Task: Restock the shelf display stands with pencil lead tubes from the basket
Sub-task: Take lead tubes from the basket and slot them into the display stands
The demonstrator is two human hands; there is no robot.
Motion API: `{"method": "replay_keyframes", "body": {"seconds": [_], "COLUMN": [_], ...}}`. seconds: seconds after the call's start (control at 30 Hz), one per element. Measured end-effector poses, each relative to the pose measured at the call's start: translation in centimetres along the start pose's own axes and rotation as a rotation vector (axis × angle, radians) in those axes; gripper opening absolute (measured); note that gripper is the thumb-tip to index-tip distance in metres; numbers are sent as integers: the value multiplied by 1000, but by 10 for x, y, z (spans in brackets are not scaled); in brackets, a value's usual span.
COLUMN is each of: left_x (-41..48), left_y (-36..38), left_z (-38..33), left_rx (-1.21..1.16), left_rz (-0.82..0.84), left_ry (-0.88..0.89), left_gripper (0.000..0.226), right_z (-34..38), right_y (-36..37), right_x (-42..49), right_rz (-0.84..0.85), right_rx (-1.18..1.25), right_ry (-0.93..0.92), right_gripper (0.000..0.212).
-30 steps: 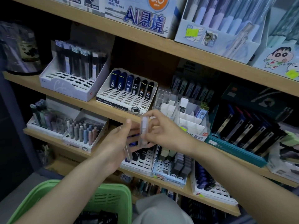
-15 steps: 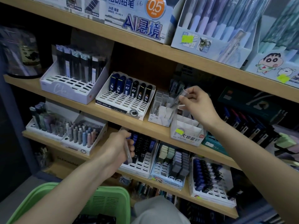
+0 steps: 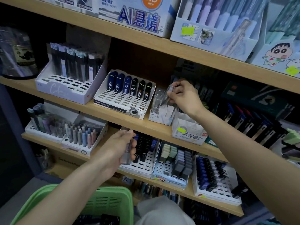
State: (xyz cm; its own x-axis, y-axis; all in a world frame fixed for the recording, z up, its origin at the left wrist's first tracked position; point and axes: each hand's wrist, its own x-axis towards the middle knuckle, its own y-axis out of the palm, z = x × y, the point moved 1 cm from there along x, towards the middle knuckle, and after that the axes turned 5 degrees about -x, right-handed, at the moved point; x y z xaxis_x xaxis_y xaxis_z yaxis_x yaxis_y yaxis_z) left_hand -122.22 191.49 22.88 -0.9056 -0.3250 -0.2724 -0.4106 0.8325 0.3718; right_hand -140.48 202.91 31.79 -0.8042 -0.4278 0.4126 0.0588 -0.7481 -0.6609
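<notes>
On the middle light-wood shelf board [image 3: 113,111], four items are set along the front edge: at the left, a white slotted stand of tall dark packs [image 3: 65,91], then a white slotted stand of blue and black tubes [image 3: 120,103], a small white divided stand of clear tubes [image 3: 160,118] and a white box with a yellow tag [image 3: 190,135].

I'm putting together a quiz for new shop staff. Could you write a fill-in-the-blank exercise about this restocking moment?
The left hand grips spare tubes; the right hand holds one clear tube at a small stand coloured ____.
The slotted stand to its left shows ____ dark tubes.
The basket is ____.
Missing words: white; six; green.
</notes>
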Motion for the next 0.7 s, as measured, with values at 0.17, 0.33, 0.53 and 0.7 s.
{"method": "replay_keyframes", "body": {"seconds": [0.17,0.33,0.53,0.7], "left_x": [8,10,11,13], "left_y": [0,3,8,10], "left_z": [3,3,5,6], "left_rx": [-15,-52,-30,-7], "left_rz": [33,31,32,50], "left_ry": [-47,-5,1,6], "left_gripper": [15,8,8,8], "right_z": [2,3,-1,0], "right_y": [-5,-11,-20,-22], "right_x": [3,-4,-4,-2], "right_rz": [-2,88,94,182], "right_rx": [-62,32,-247,-256], "right_ry": [72,86,-118,-127], "right_gripper": [15,33,24,17]}}
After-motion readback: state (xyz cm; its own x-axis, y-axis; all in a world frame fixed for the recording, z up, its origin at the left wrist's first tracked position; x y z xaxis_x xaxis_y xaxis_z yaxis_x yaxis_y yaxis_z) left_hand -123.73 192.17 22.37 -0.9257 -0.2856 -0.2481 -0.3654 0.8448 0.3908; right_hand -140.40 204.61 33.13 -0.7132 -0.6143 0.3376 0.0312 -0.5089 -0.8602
